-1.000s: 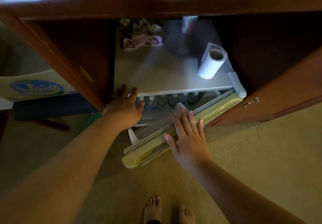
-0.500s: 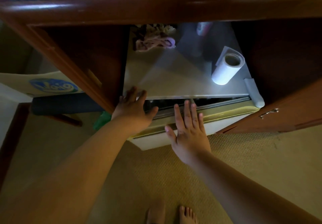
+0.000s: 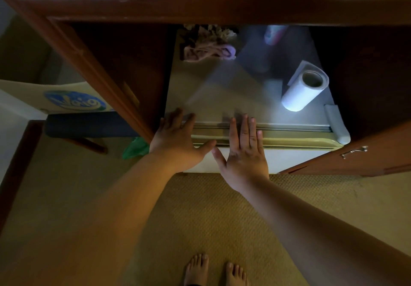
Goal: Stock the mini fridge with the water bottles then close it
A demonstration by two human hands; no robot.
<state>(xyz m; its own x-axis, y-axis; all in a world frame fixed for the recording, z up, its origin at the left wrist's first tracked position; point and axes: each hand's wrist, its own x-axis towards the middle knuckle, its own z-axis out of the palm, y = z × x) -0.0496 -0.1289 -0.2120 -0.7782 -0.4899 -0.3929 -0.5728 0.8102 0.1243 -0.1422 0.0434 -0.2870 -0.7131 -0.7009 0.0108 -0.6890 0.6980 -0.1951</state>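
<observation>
Pressing flat against the mini fridge door's top edge, both hands, left hand and right hand, lie spread and gripping nothing; door flush with the body; paper roll near the right edge; no water bottles visible; bare carpet in front

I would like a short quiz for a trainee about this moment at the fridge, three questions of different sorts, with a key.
1. True or false: the white mini fridge door stands wide open.
2. What stands on the fridge top, right side? A) white paper roll B) kettle C) plate
3. Fill in: the left hand and right hand lie ___ on the door.

Key: 1 false; 2 A; 3 flat.
</observation>
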